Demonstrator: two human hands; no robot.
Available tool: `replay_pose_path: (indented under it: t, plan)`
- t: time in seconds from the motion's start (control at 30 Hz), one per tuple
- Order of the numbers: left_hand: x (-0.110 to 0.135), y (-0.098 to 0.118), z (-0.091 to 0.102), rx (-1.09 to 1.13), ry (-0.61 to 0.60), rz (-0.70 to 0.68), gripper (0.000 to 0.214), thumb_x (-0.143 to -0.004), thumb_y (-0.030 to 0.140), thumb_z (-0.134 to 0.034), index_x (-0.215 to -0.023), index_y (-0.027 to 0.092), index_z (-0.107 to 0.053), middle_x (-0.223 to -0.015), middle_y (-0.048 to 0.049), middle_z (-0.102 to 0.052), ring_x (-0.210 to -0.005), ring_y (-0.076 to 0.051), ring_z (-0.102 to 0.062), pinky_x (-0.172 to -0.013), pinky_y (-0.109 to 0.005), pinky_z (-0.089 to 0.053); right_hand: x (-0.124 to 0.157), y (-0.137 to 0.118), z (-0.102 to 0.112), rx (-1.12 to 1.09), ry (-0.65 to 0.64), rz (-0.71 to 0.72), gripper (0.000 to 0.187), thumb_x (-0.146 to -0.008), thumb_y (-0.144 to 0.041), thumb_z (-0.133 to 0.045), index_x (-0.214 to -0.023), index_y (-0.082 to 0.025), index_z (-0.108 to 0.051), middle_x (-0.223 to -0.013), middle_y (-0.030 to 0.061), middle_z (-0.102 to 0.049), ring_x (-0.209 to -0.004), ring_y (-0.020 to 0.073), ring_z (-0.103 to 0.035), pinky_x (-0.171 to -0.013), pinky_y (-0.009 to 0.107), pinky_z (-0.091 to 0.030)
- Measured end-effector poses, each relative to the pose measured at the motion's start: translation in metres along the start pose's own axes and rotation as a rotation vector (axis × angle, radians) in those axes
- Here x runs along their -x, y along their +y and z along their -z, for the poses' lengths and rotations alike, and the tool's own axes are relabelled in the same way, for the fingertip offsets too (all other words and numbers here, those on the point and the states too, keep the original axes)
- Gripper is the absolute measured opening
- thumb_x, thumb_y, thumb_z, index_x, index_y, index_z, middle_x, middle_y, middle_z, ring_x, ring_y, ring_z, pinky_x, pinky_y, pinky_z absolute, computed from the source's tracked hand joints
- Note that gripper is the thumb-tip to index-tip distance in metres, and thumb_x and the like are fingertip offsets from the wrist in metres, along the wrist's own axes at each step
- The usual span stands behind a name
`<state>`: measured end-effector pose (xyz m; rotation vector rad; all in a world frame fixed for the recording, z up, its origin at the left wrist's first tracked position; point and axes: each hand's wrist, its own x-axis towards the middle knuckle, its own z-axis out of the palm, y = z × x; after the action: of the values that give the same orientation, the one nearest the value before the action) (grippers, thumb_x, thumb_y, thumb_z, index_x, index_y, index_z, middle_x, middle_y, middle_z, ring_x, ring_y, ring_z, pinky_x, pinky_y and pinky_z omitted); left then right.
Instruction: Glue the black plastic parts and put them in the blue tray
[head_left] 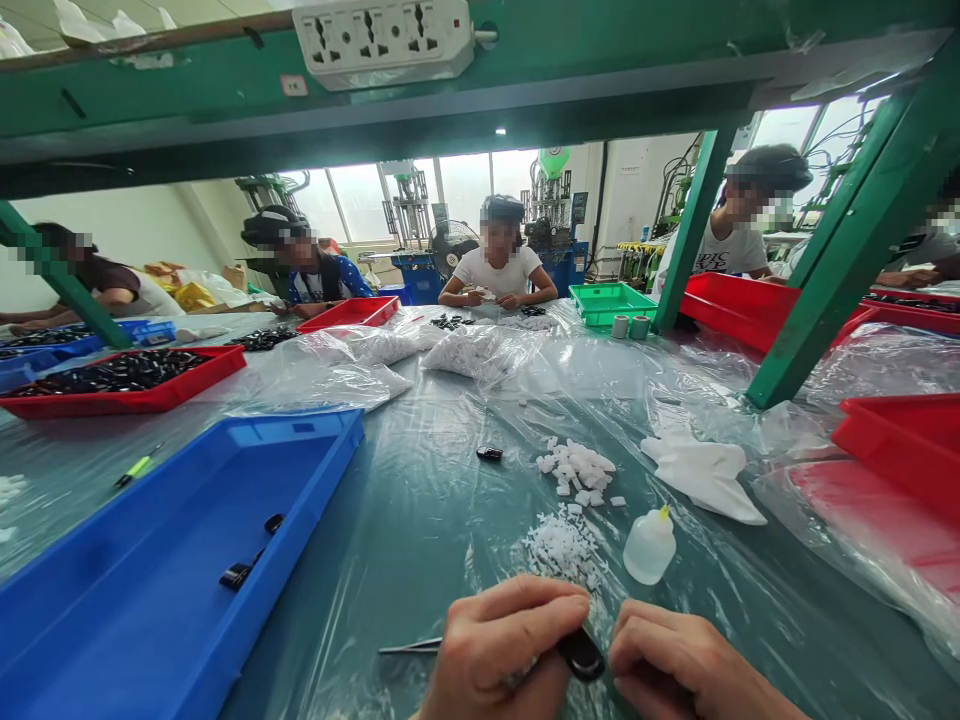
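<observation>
Left hand: closed, gripping a glossy black oblong plastic piece between thumb and fingers. The piece is above the table, its rounded end protruding toward the right hand. Right hand: fingers curled in, just beside that end; whether it touches the piece or holds anything cannot be told.

A slim pointed metal tool projects from behind the left hand; whether gripped or lying cannot be determined.

Beyond the hands: a heap of tiny white plastic bits, and right of it a translucent white bottle with a yellow tip.

Assessment: the left grip should be firm, as the glossy surface may slip. The right hand would do best with light fingertip pressure at the exposed end. Both wrists should be kept clear of the heap, whose loose bits could scatter easily.
</observation>
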<state>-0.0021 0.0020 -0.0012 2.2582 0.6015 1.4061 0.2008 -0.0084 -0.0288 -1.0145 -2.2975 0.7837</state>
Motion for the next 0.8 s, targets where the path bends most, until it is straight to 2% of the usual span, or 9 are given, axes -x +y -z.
replay_pose_path:
  t: [0.07, 0.17, 0.23, 0.27, 0.37, 0.53, 0.67, 0.8]
  plan:
    - [0.0, 0.0, -0.003, 0.081, -0.05, 0.173, 0.033, -0.068, -0.003, -0.056, -0.094, 0.011, -0.07, -0.072, -0.0091, -0.071, -0.057, -0.013, -0.064, -0.053, -0.018, -0.051, 0.001, -0.003, 0.003, -0.069, 0.056, -0.033, 0.016, -0.086, -0.016, -0.043, -0.075, -0.02, -0.054, -0.07, -0.0004, -0.057, -0.063, 0.0115, -0.055, -0.058, 0.02, -0.042]
    - [0.0, 0.0, -0.008, 0.315, -0.21, 0.611, 0.012, -0.073, 0.011, -0.056, -0.072, 0.01, -0.068, -0.053, -0.0011, -0.056, -0.045, -0.009, -0.051, -0.044, -0.018, -0.04, 0.001, -0.006, 0.008, -0.189, 0.13, -0.1, 0.015, -0.086, -0.024, -0.048, -0.076, -0.02, -0.058, -0.071, -0.0002, -0.059, -0.065, 0.0126, -0.056, -0.058, 0.021, -0.044]
    - [0.0, 0.001, -0.011, 0.518, -0.283, 0.829, 0.016, -0.073, 0.019, -0.056, -0.06, 0.011, -0.059, -0.051, 0.0027, -0.044, -0.045, -0.006, -0.041, -0.043, -0.017, -0.033, 0.001, -0.008, 0.011, -0.284, 0.189, -0.146, 0.017, -0.086, -0.029, -0.05, -0.073, -0.02, -0.059, -0.068, -0.0007, -0.058, -0.062, 0.0124, -0.055, -0.056, 0.02, -0.043]
    - [0.0, 0.001, -0.012, 0.612, -0.296, 0.885, 0.019, -0.072, 0.022, -0.058, -0.056, 0.012, -0.054, -0.051, 0.0039, -0.039, -0.045, -0.005, -0.035, -0.042, -0.017, -0.028, 0.001, -0.008, 0.012, -0.331, 0.22, -0.17, 0.019, -0.085, -0.031, -0.052, -0.072, -0.02, -0.059, -0.067, -0.0011, -0.058, -0.06, 0.0121, -0.054, -0.054, 0.02, -0.043]
    - [-0.002, 0.003, -0.015, 0.785, -0.33, 0.974, 0.024, -0.067, 0.025, -0.062, -0.054, 0.015, -0.045, -0.05, 0.0062, -0.03, -0.046, -0.003, -0.023, -0.042, -0.021, -0.016, 0.001, -0.011, 0.013, -0.429, 0.269, -0.199, 0.019, -0.083, -0.032, -0.056, -0.069, -0.02, -0.06, -0.064, -0.0019, -0.056, -0.058, 0.0113, -0.053, -0.053, 0.02, -0.043]
    - [-0.003, 0.004, -0.018, 0.785, -0.381, 1.036, 0.02, -0.066, 0.024, -0.062, -0.056, 0.014, -0.048, -0.052, 0.006, -0.029, -0.048, -0.004, -0.023, -0.043, -0.022, -0.016, 0.0, -0.013, 0.007, -0.464, 0.372, -0.158, 0.015, -0.08, -0.029, -0.06, -0.069, -0.02, -0.064, -0.066, -0.0012, -0.059, -0.054, 0.0096, -0.052, -0.05, 0.019, -0.042]
    - [0.002, -0.001, -0.021, 0.743, -0.407, 1.01, 0.024, -0.066, 0.021, -0.058, -0.051, 0.017, -0.039, -0.051, 0.0065, -0.025, -0.048, -0.004, -0.02, -0.043, -0.023, -0.015, 0.0, -0.011, 0.002, -0.426, 0.425, -0.072, 0.011, -0.079, -0.024, -0.062, -0.071, -0.02, -0.068, -0.066, 0.0, -0.062, -0.054, 0.0097, -0.055, -0.05, 0.018, -0.044]
    - [0.005, -0.004, -0.023, 0.706, -0.388, 0.972, 0.024, -0.067, 0.022, -0.058, -0.052, 0.017, -0.039, -0.051, 0.0064, -0.024, -0.048, -0.005, -0.02, -0.042, -0.023, -0.015, 0.001, -0.009, 0.004, -0.34, 0.385, 0.002, 0.01, -0.078, -0.017, -0.061, -0.078, -0.021, -0.071, -0.07, 0.0017, -0.066, -0.06, 0.0115, -0.06, -0.055, 0.018, -0.048]
